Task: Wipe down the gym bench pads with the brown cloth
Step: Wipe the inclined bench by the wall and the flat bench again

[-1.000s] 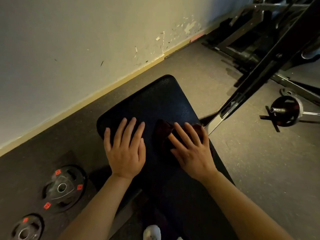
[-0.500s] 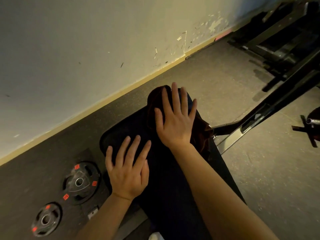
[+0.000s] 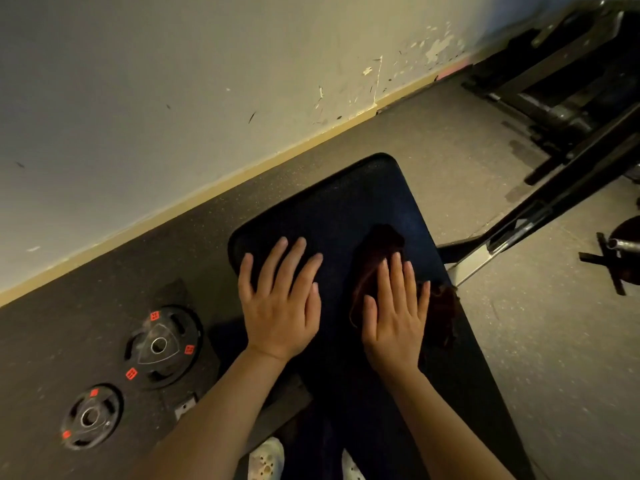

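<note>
A dark bench pad [image 3: 346, 209] runs from the bottom of the view toward the wall. The brown cloth [image 3: 377, 247] lies crumpled on the pad's right side, part of it reaching the right edge. My right hand [image 3: 394, 306] presses flat on the cloth with straight, spread fingers. My left hand [image 3: 280, 303] rests flat on the bare pad near its left edge, fingers straight, holding nothing.
Two black weight plates with red marks, a larger one [image 3: 162, 346] and a smaller one [image 3: 90, 416], lie on the floor left of the bench. A metal frame bar [image 3: 540, 216] slants at the right, with a barbell end [image 3: 623, 244] beyond it. The wall [image 3: 173, 81] is close ahead.
My right hand has pulled the cloth back from the pad's far end toward me along the right side. The left hand has stayed flat on the pad.
</note>
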The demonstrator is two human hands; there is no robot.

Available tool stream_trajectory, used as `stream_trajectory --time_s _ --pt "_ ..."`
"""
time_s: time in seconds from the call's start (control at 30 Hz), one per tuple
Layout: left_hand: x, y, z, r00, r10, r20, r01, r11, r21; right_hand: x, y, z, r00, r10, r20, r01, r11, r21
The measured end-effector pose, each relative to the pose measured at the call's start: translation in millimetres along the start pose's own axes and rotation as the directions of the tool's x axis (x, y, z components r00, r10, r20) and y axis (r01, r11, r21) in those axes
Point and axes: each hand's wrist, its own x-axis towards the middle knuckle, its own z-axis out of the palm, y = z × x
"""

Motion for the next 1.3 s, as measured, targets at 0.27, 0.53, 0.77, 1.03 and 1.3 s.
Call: stream_trajectory --time_s 0.27,0.53,0.77,1.03,1.3 --pt "-41 -32 -57 0.992 -0.111 0.067 0.125 0.957 -0.261 -6 -62 0 0.997 0.018 0.075 -0.012 0.996 -0.085" --pt "-68 -89 -75 0.954 -0.269 0.135 0.298 0.906 -0.301 47 -145 8 0.998 -0.069 0.012 0.069 0.996 -0.052" --pt "-108 -79 -68 0.939 -0.300 0.165 0.338 0.892 -0.301 -74 -90 19 0.987 -0.119 0.112 0.139 0.970 -0.200" --pt "-140 -89 -64 0.919 -0.266 0.291 0.331 0.921 -0.204 -35 -112 6 0.960 -0.231 0.158 0.265 0.932 -0.248" --pt "-209 -81 -42 0.820 -0.273 0.503 0.357 0.931 -0.076 16 -154 30 0.981 -0.174 -0.086 0.149 0.960 -0.236"
